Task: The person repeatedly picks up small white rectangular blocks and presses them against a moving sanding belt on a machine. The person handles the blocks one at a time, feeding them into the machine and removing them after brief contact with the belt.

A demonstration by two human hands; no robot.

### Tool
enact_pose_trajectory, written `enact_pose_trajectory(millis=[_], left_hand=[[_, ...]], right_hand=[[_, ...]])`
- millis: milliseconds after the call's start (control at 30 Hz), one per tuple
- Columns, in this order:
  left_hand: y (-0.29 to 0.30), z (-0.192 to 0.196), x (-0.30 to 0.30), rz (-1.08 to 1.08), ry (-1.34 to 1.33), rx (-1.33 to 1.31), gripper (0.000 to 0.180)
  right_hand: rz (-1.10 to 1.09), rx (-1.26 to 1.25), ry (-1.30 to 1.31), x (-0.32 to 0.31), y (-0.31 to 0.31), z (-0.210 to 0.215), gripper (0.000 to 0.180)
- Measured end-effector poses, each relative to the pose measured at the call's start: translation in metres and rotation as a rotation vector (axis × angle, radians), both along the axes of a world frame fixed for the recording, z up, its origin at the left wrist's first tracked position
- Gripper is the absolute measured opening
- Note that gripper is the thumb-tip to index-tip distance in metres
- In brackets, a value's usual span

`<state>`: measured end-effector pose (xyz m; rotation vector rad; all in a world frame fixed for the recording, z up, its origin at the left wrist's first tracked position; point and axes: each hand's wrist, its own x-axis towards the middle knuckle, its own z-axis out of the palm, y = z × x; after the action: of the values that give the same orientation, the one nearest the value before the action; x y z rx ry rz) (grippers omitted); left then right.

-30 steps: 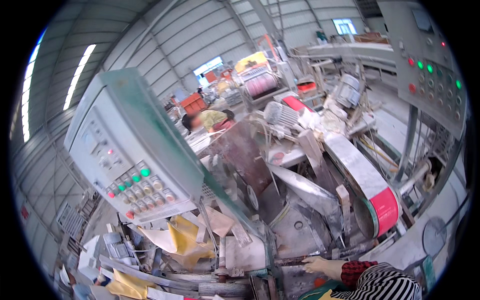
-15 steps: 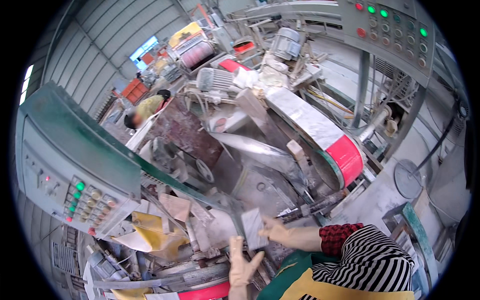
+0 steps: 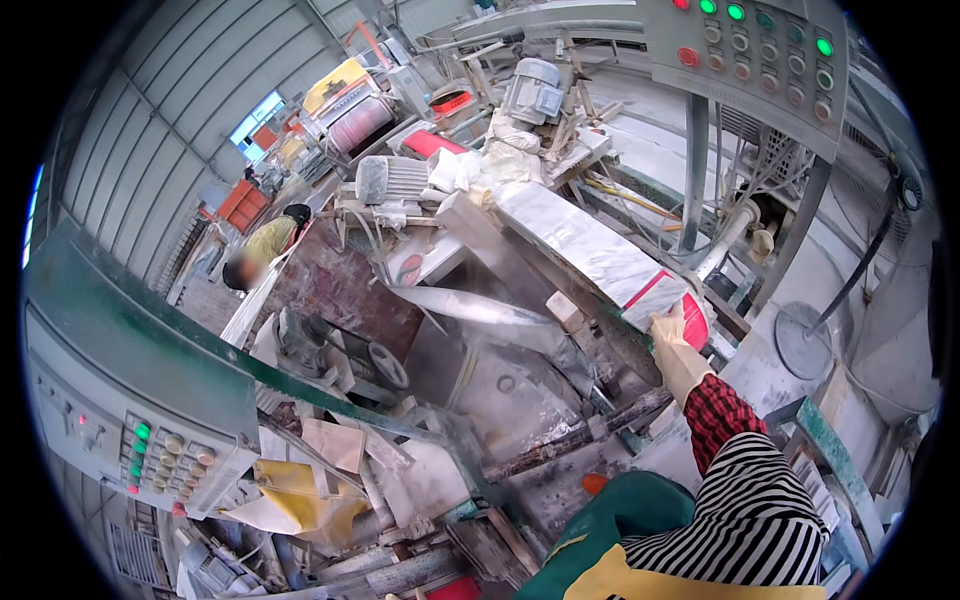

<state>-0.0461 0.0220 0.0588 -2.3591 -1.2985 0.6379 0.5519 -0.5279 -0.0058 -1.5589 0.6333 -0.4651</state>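
Observation:
My right hand (image 3: 676, 348), in a pale yellow glove with a red plaid cuff and striped sleeve, reaches up to the lower end of a long dusty white blade guard (image 3: 590, 250). Its fingers wrap the guard's red end (image 3: 697, 318), thumb on the near side. Just left of the hand a dark circular blade edge (image 3: 630, 352) sticks out below the guard. My left hand is out of view. A dusty machine bed (image 3: 500, 385) lies below.
A green-topped control panel (image 3: 150, 450) with coloured buttons stands at the near left. A grey button box (image 3: 760, 50) hangs at upper right. Electric motors (image 3: 535, 85), a brown slab (image 3: 340, 290), yellow bags (image 3: 300, 490) and another person (image 3: 265, 245) lie beyond.
My right hand rose from low on the machine bed up to the guard's red end. The left glove seen half a second ago has left the picture. The view swung left and down.

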Motion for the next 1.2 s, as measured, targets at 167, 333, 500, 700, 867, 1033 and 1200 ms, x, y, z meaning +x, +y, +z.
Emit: enact_pose_trajectory(millis=[167, 333, 500, 700, 867, 1033, 1200], left_hand=[[-0.008, 0.009, 0.011, 0.279, -0.319, -0.073, 0.092], [-0.027, 0.027, 0.025, 0.221, -0.311, -0.067, 0.093], [-0.033, 0.027, 0.029, 0.18, -0.29, -0.016, 0.093], [-0.037, 0.01, 0.02, 0.16, -0.429, 0.054, 0.087], [-0.037, 0.01, 0.019, 0.014, -0.636, 0.241, 0.078], [-0.019, 0.036, 0.021, -0.006, -0.659, 0.277, 0.071], [-0.033, 0.048, 0.017, 0.051, -0.609, 0.279, 0.062]], right_hand=[[0.158, -0.02, 0.121, 0.024, -0.017, -0.011, 0.08], [0.156, -0.094, 0.411, 0.01, -0.015, 0.018, 0.076], [0.256, 0.027, 0.485, 0.012, -0.019, 0.031, 0.076], [0.18, 0.234, 0.024, -0.014, 0.009, 0.026, 0.075], [0.337, 0.373, -0.18, -0.089, 0.077, 0.007, 0.07], [0.683, 0.256, 0.204, -0.154, 0.105, -0.067, 0.052], [0.892, 0.035, 0.551, -0.176, 0.082, -0.121, 0.024]])
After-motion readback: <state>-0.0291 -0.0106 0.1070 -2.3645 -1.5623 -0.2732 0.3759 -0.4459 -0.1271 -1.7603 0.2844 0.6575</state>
